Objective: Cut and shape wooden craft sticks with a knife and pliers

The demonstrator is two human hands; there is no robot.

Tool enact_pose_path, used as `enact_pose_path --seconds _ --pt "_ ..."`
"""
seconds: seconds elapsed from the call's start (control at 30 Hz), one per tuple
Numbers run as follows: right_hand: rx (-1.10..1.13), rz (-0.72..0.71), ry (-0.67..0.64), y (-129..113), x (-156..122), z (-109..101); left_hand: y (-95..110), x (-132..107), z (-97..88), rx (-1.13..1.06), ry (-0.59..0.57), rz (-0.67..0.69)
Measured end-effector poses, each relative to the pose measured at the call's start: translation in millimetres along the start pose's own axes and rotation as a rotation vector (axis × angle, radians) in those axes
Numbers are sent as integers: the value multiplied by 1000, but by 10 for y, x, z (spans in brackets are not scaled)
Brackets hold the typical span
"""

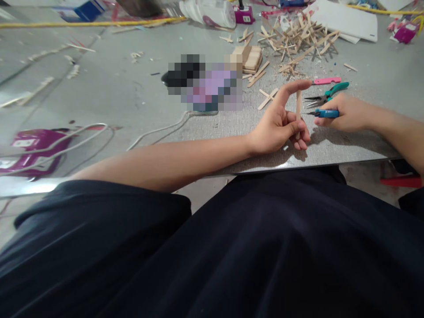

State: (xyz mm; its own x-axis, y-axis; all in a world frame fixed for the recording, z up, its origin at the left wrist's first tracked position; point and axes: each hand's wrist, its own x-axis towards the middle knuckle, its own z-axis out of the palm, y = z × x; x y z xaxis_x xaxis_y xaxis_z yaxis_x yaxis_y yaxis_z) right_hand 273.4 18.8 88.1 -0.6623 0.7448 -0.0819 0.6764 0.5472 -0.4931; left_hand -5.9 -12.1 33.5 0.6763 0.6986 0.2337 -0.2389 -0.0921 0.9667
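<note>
My left hand [281,121] is closed on a wooden craft stick [298,106], which stands roughly upright between thumb and fingers, the index finger stretched over its top. Just to the right, my right hand [346,112] grips a small blue-handled tool [327,113] with a dark pointed tip. That tip points left at the stick, with a small gap between them; its exact kind is unclear. Beyond my right hand lie teal-handled needle-nose pliers [338,88] and a pink-handled cutter [327,81]. Two crossed craft sticks [267,99] rest left of my left fingers.
A heap of craft sticks [301,35] and a stacked bundle [253,59] lie farther back. White sheets [344,20] and a clear plastic jar [208,13] are behind. A purple power strip [36,150] with a white cord sits at left. The table edge [265,169] runs before my lap.
</note>
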Motion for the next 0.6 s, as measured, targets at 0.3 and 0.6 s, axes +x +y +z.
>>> enact_pose_path --seconds 0.3,0.6 --pt "24 -5 25 -42 -3 35 63 2 86 -3 64 -48" --pt "-73 33 216 -93 9 99 47 87 146 -62 136 -31"
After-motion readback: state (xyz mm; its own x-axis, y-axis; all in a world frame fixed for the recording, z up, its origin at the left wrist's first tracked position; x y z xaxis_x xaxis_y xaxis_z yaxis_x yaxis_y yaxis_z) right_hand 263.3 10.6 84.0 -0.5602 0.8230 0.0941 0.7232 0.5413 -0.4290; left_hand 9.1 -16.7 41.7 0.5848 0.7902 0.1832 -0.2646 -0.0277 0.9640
